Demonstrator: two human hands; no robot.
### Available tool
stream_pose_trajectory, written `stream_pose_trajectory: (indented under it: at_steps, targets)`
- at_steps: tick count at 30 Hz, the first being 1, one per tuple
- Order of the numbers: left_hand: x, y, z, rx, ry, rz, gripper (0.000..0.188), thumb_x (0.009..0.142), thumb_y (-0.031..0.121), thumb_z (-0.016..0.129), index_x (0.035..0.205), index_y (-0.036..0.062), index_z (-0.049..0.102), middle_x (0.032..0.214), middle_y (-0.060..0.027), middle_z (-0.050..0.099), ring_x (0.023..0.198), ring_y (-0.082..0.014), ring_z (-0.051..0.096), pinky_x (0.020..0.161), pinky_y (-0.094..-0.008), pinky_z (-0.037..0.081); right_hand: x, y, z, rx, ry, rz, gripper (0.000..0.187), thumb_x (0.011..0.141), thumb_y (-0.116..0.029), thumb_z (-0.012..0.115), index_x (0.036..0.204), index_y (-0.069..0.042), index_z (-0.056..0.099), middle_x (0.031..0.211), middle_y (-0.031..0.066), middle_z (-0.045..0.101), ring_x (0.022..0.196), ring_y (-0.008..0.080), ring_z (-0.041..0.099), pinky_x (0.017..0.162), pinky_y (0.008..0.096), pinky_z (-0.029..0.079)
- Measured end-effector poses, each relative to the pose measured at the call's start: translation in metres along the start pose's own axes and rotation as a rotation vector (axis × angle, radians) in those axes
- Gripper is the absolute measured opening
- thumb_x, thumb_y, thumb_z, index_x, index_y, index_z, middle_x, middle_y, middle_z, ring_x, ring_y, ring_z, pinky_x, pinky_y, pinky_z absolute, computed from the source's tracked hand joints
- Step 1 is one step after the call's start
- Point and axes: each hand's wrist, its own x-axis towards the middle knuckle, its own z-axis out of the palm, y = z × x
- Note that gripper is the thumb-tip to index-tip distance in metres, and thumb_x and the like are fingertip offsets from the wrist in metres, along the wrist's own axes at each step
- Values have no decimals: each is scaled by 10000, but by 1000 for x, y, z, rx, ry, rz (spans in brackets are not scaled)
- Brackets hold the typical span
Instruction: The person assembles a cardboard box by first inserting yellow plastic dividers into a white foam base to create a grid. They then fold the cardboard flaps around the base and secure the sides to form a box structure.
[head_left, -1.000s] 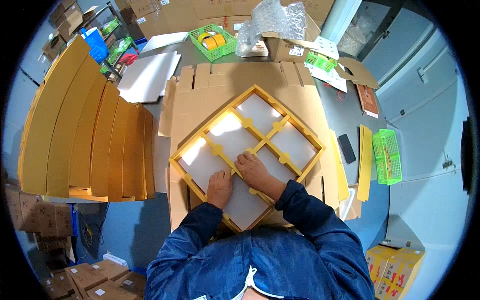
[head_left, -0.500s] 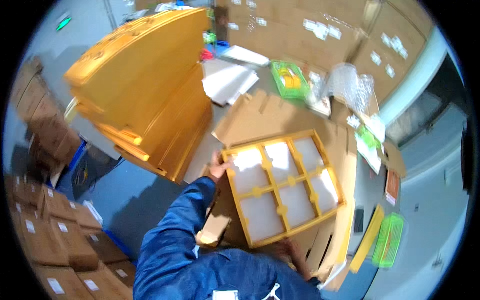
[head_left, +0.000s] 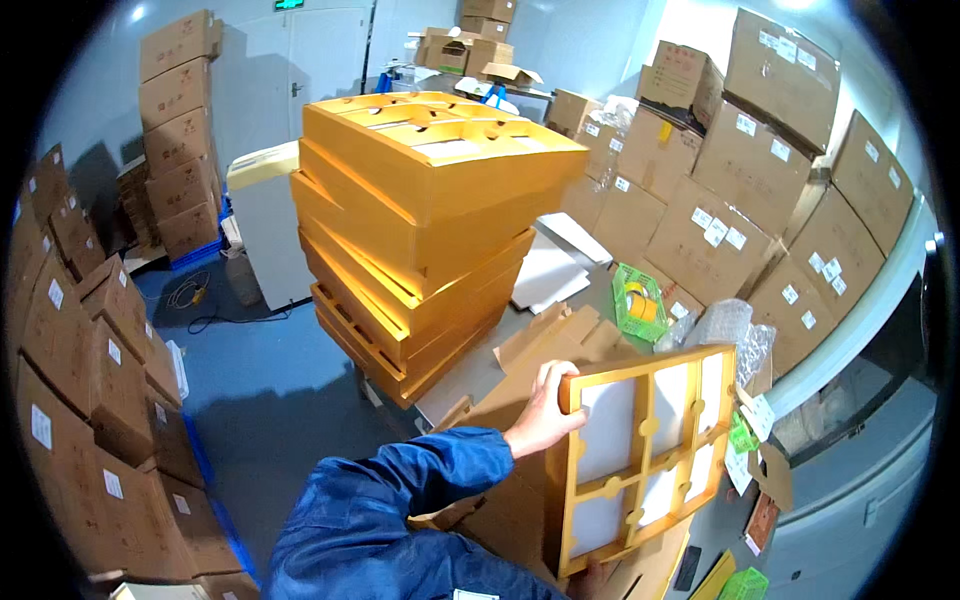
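Observation:
A yellow-framed divided tray (head_left: 640, 480) with pale compartment bottoms stands tilted up in front of me, its compartments facing me. My left hand (head_left: 545, 412) is closed round its upper left corner, thumb side toward the frame. Of my right hand (head_left: 592, 577) only a small part shows at the tray's lower edge; it appears to grip that edge, and its fingers are mostly hidden. Behind the tray lies an open cardboard box (head_left: 510, 515) with raised flaps. To the left rises a stack of similar yellow trays (head_left: 430, 215), set unevenly on one another.
White sheets (head_left: 560, 262) and a green basket with tape rolls (head_left: 640, 302) lie beyond the open box. Bubble wrap (head_left: 722, 325) sits to the right. Cartons (head_left: 715, 225) are piled at the back right, and more cartons (head_left: 95, 370) line the left side.
The tray has tipped from nearly flat to steeply upright. My left hand has stayed on its corner. The view has lifted, bringing in the whole tray stack and the room behind.

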Motion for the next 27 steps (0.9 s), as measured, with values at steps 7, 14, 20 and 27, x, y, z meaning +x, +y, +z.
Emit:
stream_pose_trajectory:
  at_steps: [7, 14, 20, 27]
  targets:
    - [9, 82, -124, -295, -434, 13, 605, 819, 326, 675, 1227, 92, 294, 1281, -145, 348, 1233, -222, 321, 1020, -384, 285, 10, -105, -56, -196, 145, -481, 621, 906, -240, 537, 1397, 41, 279, 1406, 197, 353, 1227, 269, 397, 1012, 343, 334]
    - [20, 150, -204, -362, -108, 141, 870, 775, 217, 662, 1428, 117, 96, 1275, -205, 362, 1145, -278, 455, 944, -377, 410, 51, -265, -39, -172, -46, -933, 664, 932, -351, 445, 1433, 6, 197, 1453, 150, 268, 1296, 251, 322, 1051, 353, 271]
    - [80, 201, -267, -457, 274, 128, 822, 798, 271, 628, 1420, 117, 114, 1156, -208, 442, 981, -263, 563, 773, -342, 523, 57, -301, 15, -60, -310, -1102, 656, 934, -492, 394, 1411, -51, 300, 1462, 103, 292, 1307, 269, 340, 1017, 423, 350]
    - [179, 184, -281, -642, 525, 142, 799, 792, 172, 649, 1390, 115, 122, 1254, -192, 349, 1141, -308, 423, 910, -464, 425, 73, -255, -7, -60, -348, -910, 518, 903, -407, 528, 1290, -65, 486, 1429, 114, 350, 1283, 237, 375, 952, 403, 414]
